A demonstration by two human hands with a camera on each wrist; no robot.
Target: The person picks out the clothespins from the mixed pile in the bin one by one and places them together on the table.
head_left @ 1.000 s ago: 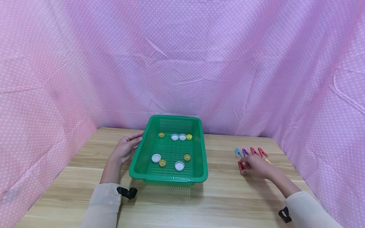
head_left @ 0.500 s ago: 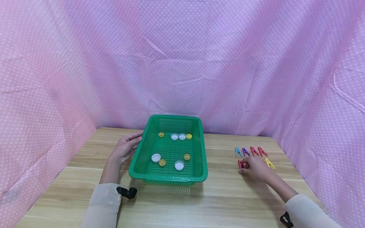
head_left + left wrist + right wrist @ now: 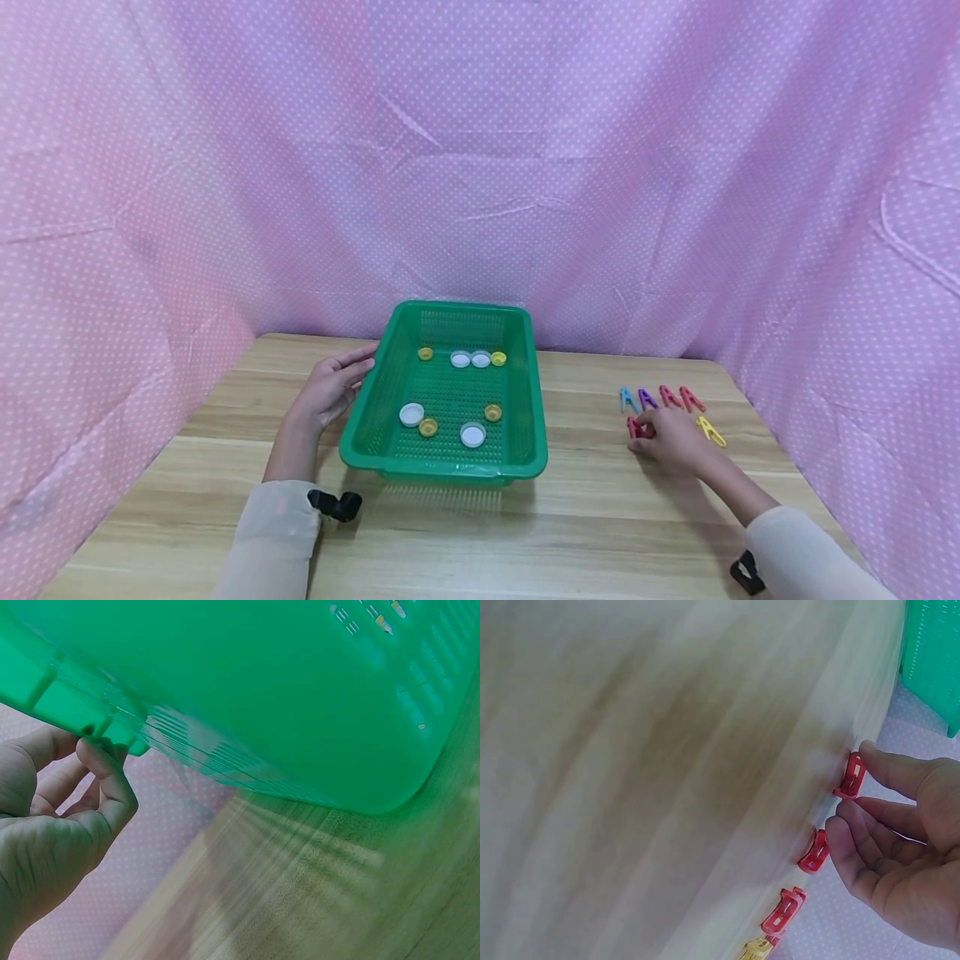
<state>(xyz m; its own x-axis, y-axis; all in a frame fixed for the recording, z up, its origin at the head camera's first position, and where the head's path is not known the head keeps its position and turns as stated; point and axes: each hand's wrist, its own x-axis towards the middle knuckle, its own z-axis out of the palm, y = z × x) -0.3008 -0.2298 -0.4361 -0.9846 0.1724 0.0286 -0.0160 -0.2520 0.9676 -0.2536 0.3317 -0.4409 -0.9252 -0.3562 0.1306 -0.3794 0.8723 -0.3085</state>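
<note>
A green plastic basket [image 3: 444, 467] stands on the wooden table, with several white and yellow bottle caps [image 3: 472, 434] lying on its floor. My left hand [image 3: 330, 392] holds its left rim; in the left wrist view thumb and fingers [image 3: 109, 776] pinch the basket's edge. Off to the right, my right hand [image 3: 671, 439] has a red clothespin [image 3: 851, 775] between thumb and forefinger, down at the table. Behind that hand lie a blue clothespin [image 3: 627, 400], a purple one [image 3: 647, 399] and two red ones [image 3: 692, 399]. Right of it is a yellow clothespin [image 3: 711, 431].
The pale wooden table [image 3: 585, 533] runs back to a pink dotted curtain [image 3: 480, 167], which also closes off both sides. The basket takes up the middle of the table, with a stretch of bare wood between it and the clothespins.
My right hand has shifted slightly, and the red clothespin at its fingertips has moved a little toward the back row. The yellow clothespin shows fully now. My left hand stays at the basket.
</note>
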